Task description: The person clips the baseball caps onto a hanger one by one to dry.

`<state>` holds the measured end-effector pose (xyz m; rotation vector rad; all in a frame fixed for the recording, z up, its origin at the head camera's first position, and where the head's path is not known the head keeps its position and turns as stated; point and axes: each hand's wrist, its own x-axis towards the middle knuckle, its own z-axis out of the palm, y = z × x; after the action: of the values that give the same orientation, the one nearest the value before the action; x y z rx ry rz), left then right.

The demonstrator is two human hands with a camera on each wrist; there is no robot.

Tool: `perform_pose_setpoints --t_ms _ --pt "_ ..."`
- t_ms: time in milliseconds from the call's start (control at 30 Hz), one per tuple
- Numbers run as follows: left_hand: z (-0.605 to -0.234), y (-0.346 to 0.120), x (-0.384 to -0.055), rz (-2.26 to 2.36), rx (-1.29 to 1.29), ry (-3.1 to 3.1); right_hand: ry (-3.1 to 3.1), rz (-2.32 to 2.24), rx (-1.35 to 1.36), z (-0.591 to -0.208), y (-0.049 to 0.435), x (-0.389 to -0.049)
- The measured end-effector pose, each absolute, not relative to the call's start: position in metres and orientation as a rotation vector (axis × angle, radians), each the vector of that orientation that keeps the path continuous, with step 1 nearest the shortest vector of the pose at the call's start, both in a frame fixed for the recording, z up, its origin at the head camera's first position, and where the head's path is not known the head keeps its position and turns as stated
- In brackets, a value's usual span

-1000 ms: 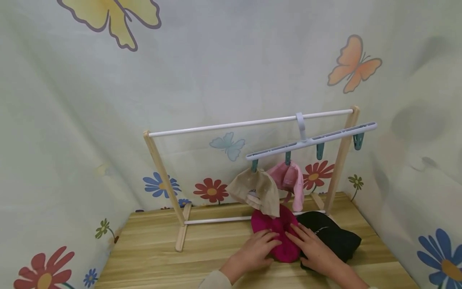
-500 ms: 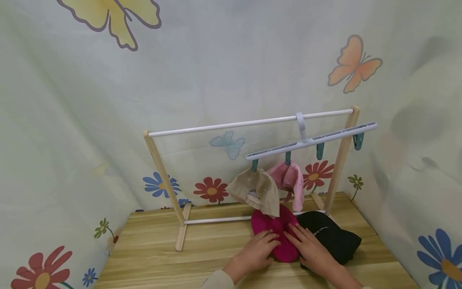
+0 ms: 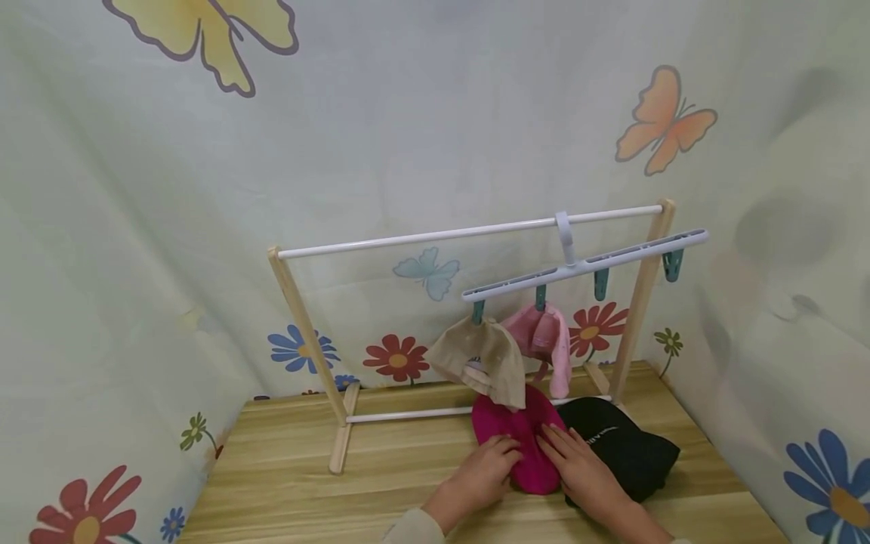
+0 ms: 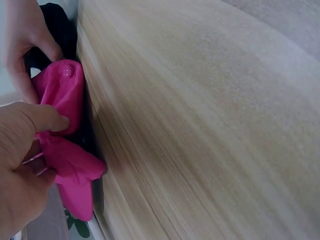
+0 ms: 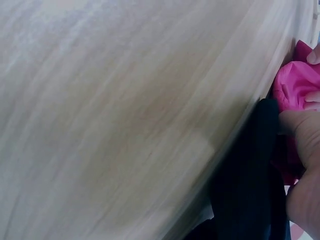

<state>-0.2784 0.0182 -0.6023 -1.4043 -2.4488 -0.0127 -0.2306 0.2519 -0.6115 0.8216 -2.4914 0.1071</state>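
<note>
A magenta baseball cap (image 3: 534,477) lies on the wooden table below the hanger. My left hand (image 3: 481,472) pinches its fabric from the left; the left wrist view shows the thumb and curled fingers on the cap's folded crown (image 4: 62,95). On the other side my right hand (image 3: 586,472) grips the crown, its fingers on top and its thumb low by the near edge. A black cap (image 3: 628,453) with small white lettering lies just right of the magenta one, partly behind my right hand. My right thumb (image 5: 295,122) is close to the black cap in the right wrist view.
A wooden rack with a white rod (image 3: 421,238) carries a pale hanger (image 3: 584,266). A beige cap (image 3: 485,359) and a pink cap (image 3: 550,344) hang from two of its green clips; two other clips (image 3: 601,285) hold nothing. The beige cap hangs against the magenta cap's far end.
My left fingers have curled in a little more on the magenta cap. My right hand has shifted slightly left and lower. The caps and hanger stay in place.
</note>
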Motion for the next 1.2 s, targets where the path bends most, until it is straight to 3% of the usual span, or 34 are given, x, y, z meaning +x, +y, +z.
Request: perform_pose_setpoints --t_ms 1200 --pt "-0.6088 0.0127 -0.2859 -0.207 -1.388 -2.516 -2.486 0.246 0.873 -0.6030 0.2525 -0.2344"
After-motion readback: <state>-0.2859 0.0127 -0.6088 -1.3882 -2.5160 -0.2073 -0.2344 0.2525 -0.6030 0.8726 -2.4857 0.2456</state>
